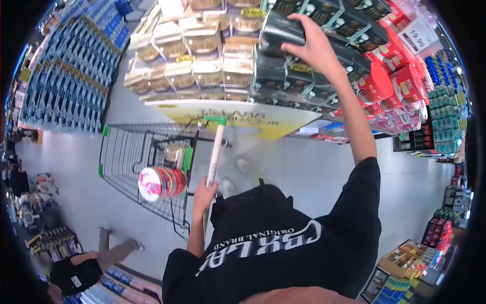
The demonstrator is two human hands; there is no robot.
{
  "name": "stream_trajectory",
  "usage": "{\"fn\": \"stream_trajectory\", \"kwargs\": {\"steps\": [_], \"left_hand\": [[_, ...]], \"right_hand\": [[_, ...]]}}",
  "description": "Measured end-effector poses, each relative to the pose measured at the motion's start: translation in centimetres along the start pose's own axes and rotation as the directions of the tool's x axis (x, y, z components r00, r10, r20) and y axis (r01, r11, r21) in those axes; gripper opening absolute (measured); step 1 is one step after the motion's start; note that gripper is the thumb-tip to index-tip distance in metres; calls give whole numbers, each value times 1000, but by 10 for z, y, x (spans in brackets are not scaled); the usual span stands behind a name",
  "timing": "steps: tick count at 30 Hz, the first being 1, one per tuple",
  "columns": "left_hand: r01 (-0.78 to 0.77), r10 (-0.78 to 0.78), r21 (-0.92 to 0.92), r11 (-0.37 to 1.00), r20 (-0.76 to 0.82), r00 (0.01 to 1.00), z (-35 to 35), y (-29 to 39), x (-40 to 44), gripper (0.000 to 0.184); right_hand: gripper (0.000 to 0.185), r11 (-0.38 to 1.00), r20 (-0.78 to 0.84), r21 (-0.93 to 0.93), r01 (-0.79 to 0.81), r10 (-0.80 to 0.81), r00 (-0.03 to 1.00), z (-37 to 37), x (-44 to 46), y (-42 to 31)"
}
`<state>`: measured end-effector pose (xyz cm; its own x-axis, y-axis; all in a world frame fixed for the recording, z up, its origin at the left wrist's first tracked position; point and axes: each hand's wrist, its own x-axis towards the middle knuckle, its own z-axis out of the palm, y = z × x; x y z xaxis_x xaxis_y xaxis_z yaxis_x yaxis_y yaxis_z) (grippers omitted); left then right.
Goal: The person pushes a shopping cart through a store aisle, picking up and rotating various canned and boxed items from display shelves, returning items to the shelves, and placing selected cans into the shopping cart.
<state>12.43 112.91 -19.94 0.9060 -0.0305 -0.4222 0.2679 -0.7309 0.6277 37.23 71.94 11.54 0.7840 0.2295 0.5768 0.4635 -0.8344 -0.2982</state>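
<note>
Cart handle points forward, lengthwise from left hand.

1 glossy black, box-like package is sitting in a stack of similar dark packs, its wrapping seemingly closed, though glare is blurring details. 1 black wire shopping cart with green corner pieces is standing upright on the floor, its straight white, green-ended handle running along 1 end.

wide head cam, fwd + dn
</note>
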Motion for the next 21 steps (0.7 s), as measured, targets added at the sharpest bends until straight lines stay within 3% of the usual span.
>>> {"fn": "stream_trajectory", "kwargs": {"steps": [1,2,3,4,6,9,10,11,13,14,15,16,17,19,20,21], "left_hand": [[132,-123,-125,983,76,989,7,-7,0,61],[143,-142,-149,978,19,990,4,2,-22,55],[98,-107,-155,983,-48,993,-6,23,-12,48],[74,-85,-111,991,-99,991,-4,20,-10,50],[79,-89,-69,994,-149,985,-3,18,-16,51],[132,-140,-70,989,-136,981,-11,33,-18,51],[148,-156,-68,987,-131,979,-12,36,-17,51],[161,-168,-65,985,-120,978,-12,38,-16,51],[150,-158,-71,986,-129,979,-7,33,-14,53],[156,-165,-69,985,-137,977,-7,35,-15,53],[161,-169,-65,985,-147,975,-9,38,-16,54],[107,-104,3,994,-188,977,-8,36,-18,46],[87,-92,-35,996,-215,972,-8,30,-16,42],[53,-85,-129,990,-257,963,-1,19,-23,36],[-22,-24,-116,993,-386,922,2,20,-25,27],[8,-63,-132,991,-417,907,4,22,-29,24]], "right_hand": [[60,998,1,-58,35,-35,999,12,0,11],[56,974,212,-212,83,-37,977,36,-4,41],[54,941,211,-287,179,-121,970,49,-9,63],[56,905,221,-417,86,9,975,51,-6,51],[60,788,211,-595,159,-39,977,55,-10,50],[54,902,119,-389,187,-152,981,61,-16,-5],[52,979,129,-105,176,-162,978,69,-20,-25],[48,968,54,107,225,-232,971,85,-31,-43],[42,914,213,396,82,-179,960,121,-62,-83],[38,738,274,675,-20,-225,935,153,-81,-96],[30,808,371,589,9,-281,885,178,-103,-115],[29,791,335,609,59,-324,884,209,-130,-130],[29,773,302,625,105,-364,881,239,-159,-142],[30,832,403,527,176,-426,810,283,-206,-159],[30,830,418,524,191,-446,791,288,-212,-162],[30,829,431,518,209,-465,773,292,-216,-163]]}}
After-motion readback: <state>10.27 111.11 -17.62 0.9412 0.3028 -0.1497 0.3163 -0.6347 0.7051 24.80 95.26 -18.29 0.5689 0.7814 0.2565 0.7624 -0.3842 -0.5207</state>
